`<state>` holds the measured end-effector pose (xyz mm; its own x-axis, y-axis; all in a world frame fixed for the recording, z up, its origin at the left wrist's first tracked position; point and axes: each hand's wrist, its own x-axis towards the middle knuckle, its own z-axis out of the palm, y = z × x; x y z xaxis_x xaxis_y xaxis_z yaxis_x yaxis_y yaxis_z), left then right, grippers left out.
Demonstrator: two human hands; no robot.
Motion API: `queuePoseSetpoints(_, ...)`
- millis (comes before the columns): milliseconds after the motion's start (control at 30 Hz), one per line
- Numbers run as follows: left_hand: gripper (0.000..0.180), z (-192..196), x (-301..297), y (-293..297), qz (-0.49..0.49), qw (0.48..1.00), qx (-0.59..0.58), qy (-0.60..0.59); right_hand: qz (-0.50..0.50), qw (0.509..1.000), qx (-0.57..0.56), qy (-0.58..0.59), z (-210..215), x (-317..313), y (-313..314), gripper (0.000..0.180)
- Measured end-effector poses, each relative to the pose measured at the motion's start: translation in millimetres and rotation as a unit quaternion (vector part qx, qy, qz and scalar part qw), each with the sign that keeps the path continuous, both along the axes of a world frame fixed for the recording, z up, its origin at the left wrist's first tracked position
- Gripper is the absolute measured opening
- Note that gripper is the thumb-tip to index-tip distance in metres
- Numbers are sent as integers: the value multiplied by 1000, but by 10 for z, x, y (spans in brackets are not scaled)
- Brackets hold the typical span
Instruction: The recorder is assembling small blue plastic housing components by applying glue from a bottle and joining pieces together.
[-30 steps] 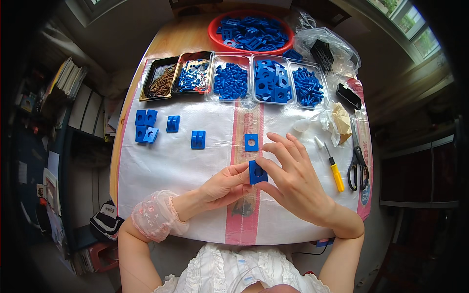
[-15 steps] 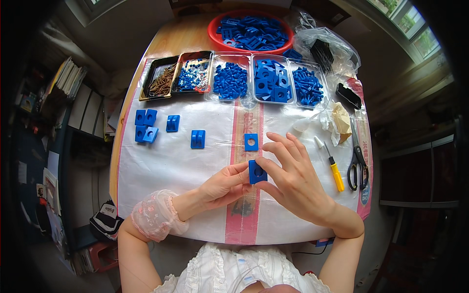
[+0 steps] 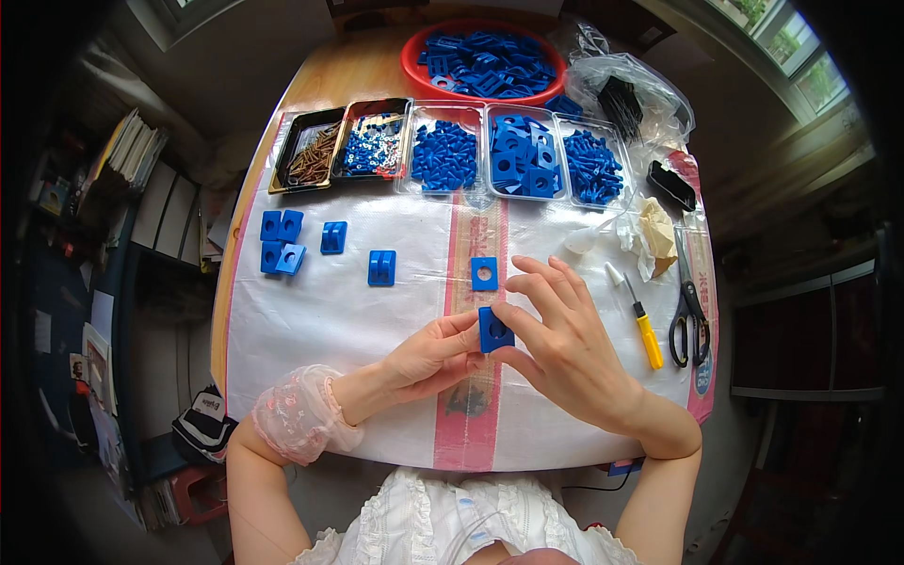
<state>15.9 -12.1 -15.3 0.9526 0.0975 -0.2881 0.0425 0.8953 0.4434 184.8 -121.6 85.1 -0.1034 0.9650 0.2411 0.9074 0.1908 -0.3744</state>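
From where I stand, the blue block catches the eye first: a small, squarish piece in strong, even blue, its broad face turned upward and pierced by a round hole that looks darker inside. Its corners look crisp, and it sits over the pink stripe of the white sheet covering the worktop, between the person's two hands. The left hand has its thumb and fingers closed on the block's left edge. The right hand pinches it too, index fingertip at the far edge and thumb at the near one, the other fingers spread loosely in the air. Just beyond lies a holed blue plate of similar outline; farther left rests a ribbed blue piece showing two raised ridges.
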Motion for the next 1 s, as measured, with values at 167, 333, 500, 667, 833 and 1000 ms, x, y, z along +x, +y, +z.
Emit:
queuePoseSetpoints(167, 39, 11, -1, -1, 3, 1000, 0, 7, 1, 1000, 8, 8, -15, 13, 10, 39)
queuePoseSetpoints(333, 39, -22, -7, 1, 1, 1000, 8, -2, 4, 1000, 19, 11, -23, 11, 15, 33)
queuePoseSetpoints(500, 38, -11, -9, 1, 0, 1000, 9, -5, 5, 1000, 6, 13, -18, 18, 10, 37)
queuePoseSetpoints(667, 38, -20, -10, -4, 2, 1000, 10, -4, 7, 1000, 7, 15, -11, 22, 14, 38)
queuePoseSetpoints(833, 38, -6, 5, -13, 4, 1000, 15, -1, 7, 1000, 21, 15, -36, 18, 18, 35)
queuePoseSetpoints(1000, 37, -34, -5, 3, -1, 1000, 12, -14, 6, 1000, 19, 18, -23, 16, 20, 38)
